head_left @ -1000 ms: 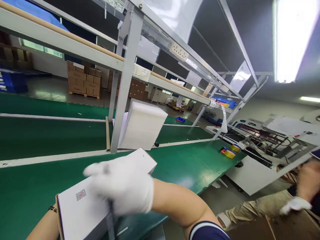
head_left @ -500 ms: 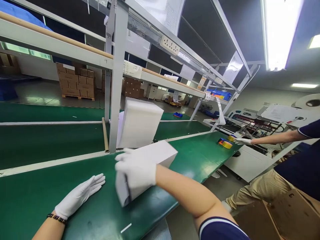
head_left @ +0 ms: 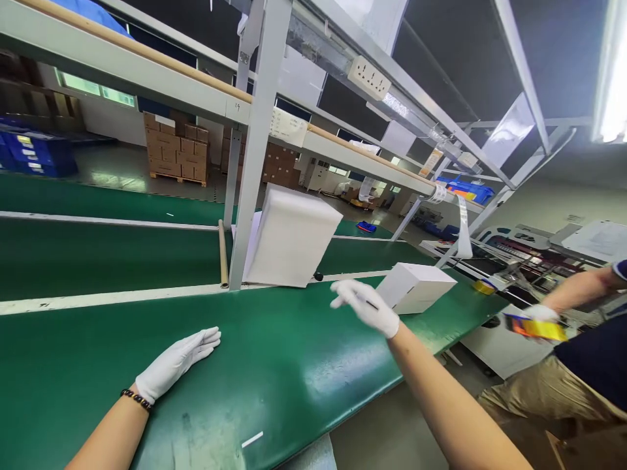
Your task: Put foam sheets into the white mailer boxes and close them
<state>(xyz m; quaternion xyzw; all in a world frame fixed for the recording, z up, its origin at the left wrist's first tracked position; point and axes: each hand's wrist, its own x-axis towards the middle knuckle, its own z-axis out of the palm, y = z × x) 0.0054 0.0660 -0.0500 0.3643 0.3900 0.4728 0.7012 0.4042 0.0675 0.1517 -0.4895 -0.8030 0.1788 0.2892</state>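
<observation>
- Nothing is held: the right hand (head_left: 365, 305) has its fingers spread loose, just beside the white box (head_left: 415, 287), maybe not touching it; the blur makes that hard to tell.
- Flat on the green belt (head_left: 274, 365) lies the left hand (head_left: 176, 362), fingers stretched out, holding nothing, well apart from the box.
- That white box sits on the belt near its far right end.
- It looks like thin card, so I think it is light and stiff, with smooth sides that may slip in gloves. Its two long sides look like the best place to hold it.
- Behind it, a white foam stack (head_left: 291, 238) leans by a grey post (head_left: 257, 163).
- A co-worker's gloved hand (head_left: 539, 316) holds a yellow tape roll (head_left: 536, 328) off to the right.
- A tape roll (head_left: 482, 286) rests past the box.
</observation>
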